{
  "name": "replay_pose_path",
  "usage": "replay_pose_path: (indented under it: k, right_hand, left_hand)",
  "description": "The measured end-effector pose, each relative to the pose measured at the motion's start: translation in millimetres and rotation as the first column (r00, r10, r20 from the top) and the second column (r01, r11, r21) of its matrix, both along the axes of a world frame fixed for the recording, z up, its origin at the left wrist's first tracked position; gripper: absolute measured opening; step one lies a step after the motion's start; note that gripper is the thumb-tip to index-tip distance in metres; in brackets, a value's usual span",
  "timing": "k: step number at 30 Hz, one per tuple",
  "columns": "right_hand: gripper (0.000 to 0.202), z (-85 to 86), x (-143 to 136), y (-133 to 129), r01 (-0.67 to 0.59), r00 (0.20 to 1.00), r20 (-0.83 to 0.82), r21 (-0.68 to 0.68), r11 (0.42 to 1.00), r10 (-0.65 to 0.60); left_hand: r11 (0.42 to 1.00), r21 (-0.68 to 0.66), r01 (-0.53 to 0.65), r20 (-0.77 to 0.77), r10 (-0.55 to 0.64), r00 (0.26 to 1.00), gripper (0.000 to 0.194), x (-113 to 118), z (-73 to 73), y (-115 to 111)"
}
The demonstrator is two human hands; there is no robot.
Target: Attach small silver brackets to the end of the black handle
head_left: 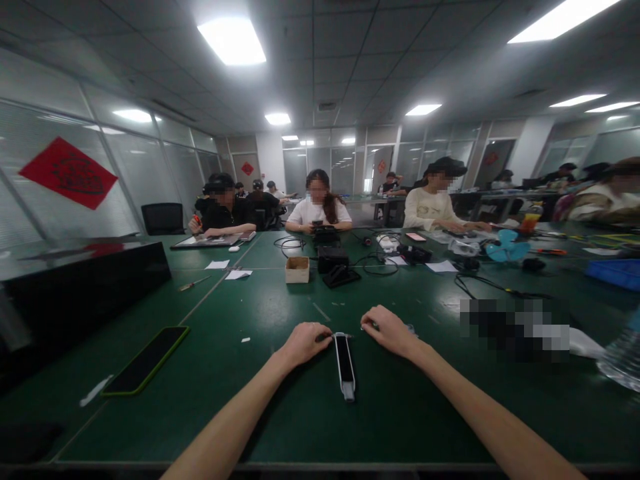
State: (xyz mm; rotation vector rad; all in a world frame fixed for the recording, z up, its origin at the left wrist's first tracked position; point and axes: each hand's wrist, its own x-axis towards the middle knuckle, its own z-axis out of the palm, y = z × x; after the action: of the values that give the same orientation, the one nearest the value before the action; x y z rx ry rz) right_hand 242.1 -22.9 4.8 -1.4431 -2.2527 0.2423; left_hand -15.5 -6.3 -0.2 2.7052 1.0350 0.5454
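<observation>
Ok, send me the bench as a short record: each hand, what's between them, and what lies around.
left hand: fingertips at the far end of the slim device; grip unclear
right hand: right of the device, fingers curled; anything pinched is too small to identify
slim device: white frame, black face, flat on the green table
left side: green-edged phone, screen dark
beyond hands: small open box
far right: blue fan blades

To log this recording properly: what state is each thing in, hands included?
Slim white-edged device: flat, dark face up.
Left hand: fingers at device's far end, contact unclear.
Right hand: fingers curled, apart from device.
Green-edged phone: flat, screen dark.
Small box: upright, open-topped.
Blue fan: blades show no spin blur.
Ceiling lights: lit.
</observation>
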Motion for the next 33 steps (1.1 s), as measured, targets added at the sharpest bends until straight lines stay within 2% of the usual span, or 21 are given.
replay_pose_path:
  k: [4, 9, 19, 26, 33]
  right_hand:
    - [0.022, 4.2, 24.1, 7.2, 0.093, 0.991, 0.086, 0.066, 0.993, -0.099]
    - [0.021, 2.6, 39.1, 10.2, 0.124, 0.977, 0.174, 0.010, 0.992, -0.124]
    - [0.017, -11.5, 43.3, 19.9, 0.116, 0.960, 0.261, -0.046, 0.992, -0.100]
    - [0.019, -10.7, 36.4, 17.1, 0.147, 0.947, 0.291, -0.015, 0.989, -0.136]
    - [0.025, -10.3, 31.2, 16.1, 0.141, 0.935, 0.325, 0.030, 0.990, -0.143]
  left_hand:
    - [0.999, 0.032, 0.022, -0.005, -0.022, 1.000, 0.019, 0.2, 2.5, -2.8]
    - [0.999, 0.041, 0.005, -0.012, -0.005, 1.000, 0.021, 0.4, 3.3, -4.2]
    - [0.997, 0.068, -0.021, -0.018, 0.023, 1.000, 0.023, 0.6, 1.6, -3.7]
    - [0.999, 0.038, -0.036, -0.004, 0.036, 0.999, 0.024, -0.5, 0.7, -3.6]
    - [0.994, 0.085, -0.068, 0.013, 0.067, 0.998, 0.026, -0.5, -0.1, -3.0]
